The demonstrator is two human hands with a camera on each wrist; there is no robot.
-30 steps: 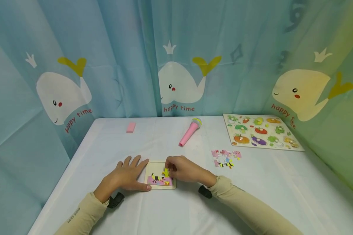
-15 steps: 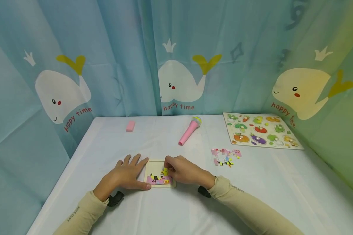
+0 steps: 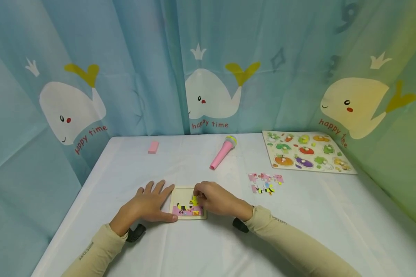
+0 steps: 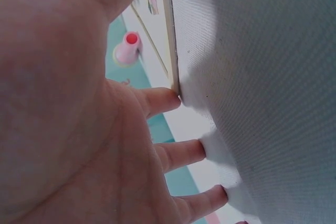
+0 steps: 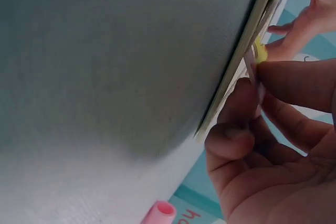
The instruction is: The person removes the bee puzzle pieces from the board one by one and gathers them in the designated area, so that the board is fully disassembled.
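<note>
One yellow puzzle piece (image 3: 193, 201) is pinched in the grip of the right hand (image 3: 216, 200) within the wooden tray's (image 3: 182, 194) right half, while the left hand (image 3: 148, 204), fingers spread, touches its left edge, so matching outlines with the laid pieces (image 3: 181, 209) before pressing seems best.

L hand (image 3: 148, 204) splayed, facing dn; R hand (image 3: 216, 198) curled, pinching

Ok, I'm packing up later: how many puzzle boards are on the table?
2: the small puzzle frame that the left hand touches, and the vegetable board at the far right of the table.
</note>
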